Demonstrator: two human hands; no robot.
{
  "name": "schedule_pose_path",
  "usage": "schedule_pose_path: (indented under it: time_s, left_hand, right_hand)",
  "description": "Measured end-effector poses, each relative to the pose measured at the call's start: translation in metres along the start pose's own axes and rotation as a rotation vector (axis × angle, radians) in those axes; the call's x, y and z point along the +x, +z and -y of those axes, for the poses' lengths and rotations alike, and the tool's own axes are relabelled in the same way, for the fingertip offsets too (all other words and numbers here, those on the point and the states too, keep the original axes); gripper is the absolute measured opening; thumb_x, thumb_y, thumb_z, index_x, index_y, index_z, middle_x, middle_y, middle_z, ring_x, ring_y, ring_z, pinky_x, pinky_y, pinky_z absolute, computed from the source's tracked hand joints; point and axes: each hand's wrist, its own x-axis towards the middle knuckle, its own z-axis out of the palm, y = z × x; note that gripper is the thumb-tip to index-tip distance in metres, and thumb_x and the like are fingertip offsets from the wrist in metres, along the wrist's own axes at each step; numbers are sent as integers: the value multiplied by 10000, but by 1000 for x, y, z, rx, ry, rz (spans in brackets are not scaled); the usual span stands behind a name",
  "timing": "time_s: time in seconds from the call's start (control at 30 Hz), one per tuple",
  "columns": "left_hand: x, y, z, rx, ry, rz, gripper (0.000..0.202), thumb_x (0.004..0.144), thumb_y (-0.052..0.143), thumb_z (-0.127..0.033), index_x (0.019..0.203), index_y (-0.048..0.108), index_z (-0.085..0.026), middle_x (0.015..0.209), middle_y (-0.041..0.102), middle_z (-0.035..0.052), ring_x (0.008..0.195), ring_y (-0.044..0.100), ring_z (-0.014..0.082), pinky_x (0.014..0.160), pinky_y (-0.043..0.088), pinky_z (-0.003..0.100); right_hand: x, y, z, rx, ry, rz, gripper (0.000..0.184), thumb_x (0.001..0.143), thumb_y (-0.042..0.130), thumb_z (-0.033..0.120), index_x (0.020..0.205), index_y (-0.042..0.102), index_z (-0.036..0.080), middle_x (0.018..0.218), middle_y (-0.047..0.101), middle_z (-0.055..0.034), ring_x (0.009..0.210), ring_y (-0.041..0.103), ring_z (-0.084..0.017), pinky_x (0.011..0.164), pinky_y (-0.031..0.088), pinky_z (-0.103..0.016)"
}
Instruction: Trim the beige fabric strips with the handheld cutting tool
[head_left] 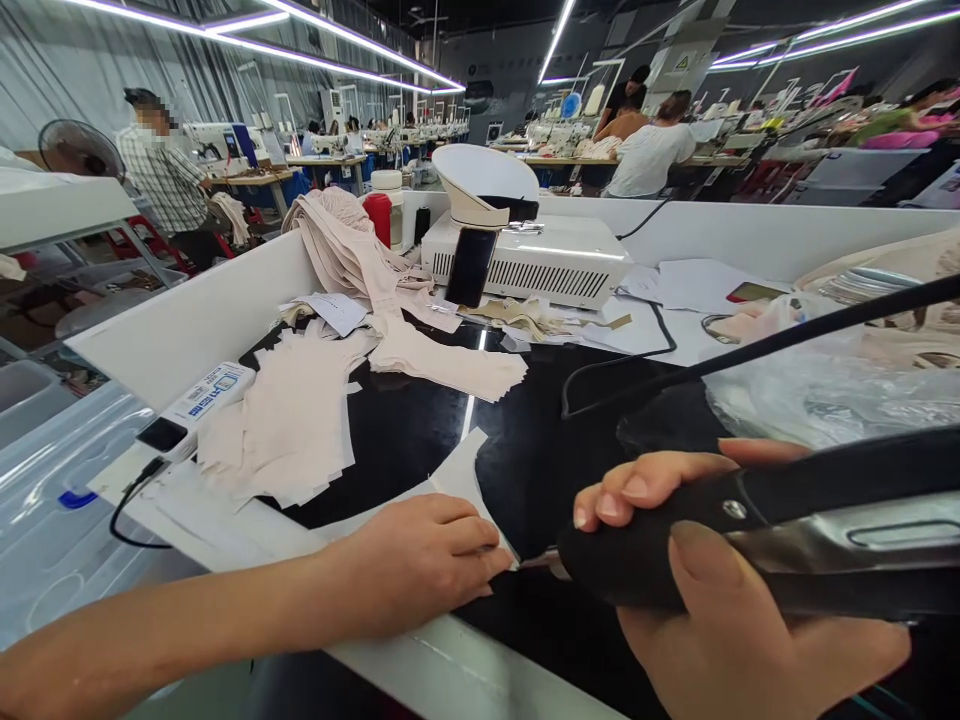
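Note:
My left hand [431, 555] rests on a pale fabric piece [463, 468], its fingers bent together at the piece's right edge near the table's front. Part of this piece is hidden under the hand. My right hand [712, 600] is wrapped around a thick black tool [645, 535] with a screw and a silver metal strip [862, 540]; its exact kind I cannot make out. The tool's rounded end is close to the fingertips of my left hand. Left of the hands lies a fanned stack of beige fabric pieces [289, 415], and beyond it another beige stack [450, 362].
A white vented box [525, 255] stands at the back, with a phone [471, 265] leaning before it. A black cable [787, 335] crosses the right side above clear plastic bags [817, 390]. White side boards [195, 310] border the table. People sit at sewing machines beyond.

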Motion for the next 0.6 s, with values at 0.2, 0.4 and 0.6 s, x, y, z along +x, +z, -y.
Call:
schedule_pose_path:
  time_s: [0.2,0.4,0.6]
  left_hand:
    - [-1,-1,-2,-48,-33,4,234,1323,733,-221,1513,809,-108,1384,884,153,1328,866,252,1267,676,356]
    - [-4,-3,-4,-40,-86,-55,233,1335,710,-274,1495,845,-174,1496,868,175,1364,839,286,1289,674,403]
    - [-5,-7,-10,-18,-121,-47,249,1332,713,-320,1492,870,-211,1505,850,193,1389,815,316,1295,678,433]
  right_hand:
    - [-1,-3,4,5,58,36,481,887,1200,421,1214,850,372,819,784,37,692,822,-309,641,796,-525]
    - [0,-4,5,41,60,44,467,880,1197,362,1224,882,388,842,801,35,703,810,-290,648,791,-500]
    - [3,-2,8,31,56,10,433,852,1119,252,1188,882,387,809,791,52,678,796,-288,644,785,-499]
